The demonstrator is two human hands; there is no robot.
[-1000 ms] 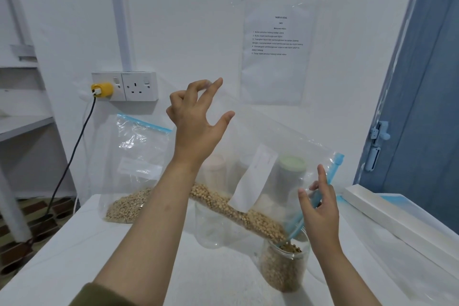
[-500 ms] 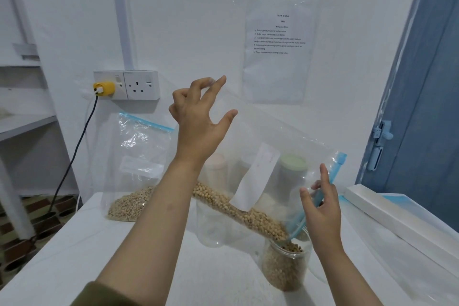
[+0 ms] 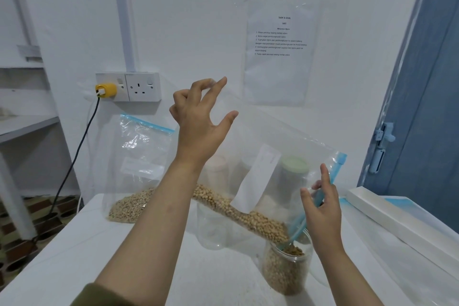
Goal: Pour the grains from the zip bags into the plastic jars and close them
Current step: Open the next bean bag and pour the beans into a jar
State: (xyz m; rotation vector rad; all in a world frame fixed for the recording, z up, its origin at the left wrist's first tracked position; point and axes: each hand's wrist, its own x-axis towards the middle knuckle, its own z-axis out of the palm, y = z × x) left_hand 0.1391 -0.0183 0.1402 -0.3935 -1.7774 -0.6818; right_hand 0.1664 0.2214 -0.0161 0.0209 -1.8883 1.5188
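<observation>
The sheet on the wall, right of the socket, is headed "TASK & GOAL"; remaining lines illegible.

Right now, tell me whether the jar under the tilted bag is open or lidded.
Open. The jar has no lid; the tilted bag has its blue zip corner in the jar's mouth, with grains inside.

Near tabletop, below left grip: bare white surface, open approach. Between the grips: tilted zip bag spans the gap, blocks passage. Under right grip: part-filled jar; empty clear jar just left of it. Behind left grip: second bag against the wall. Right of right grip: long white box along the tabletop edge.
</observation>
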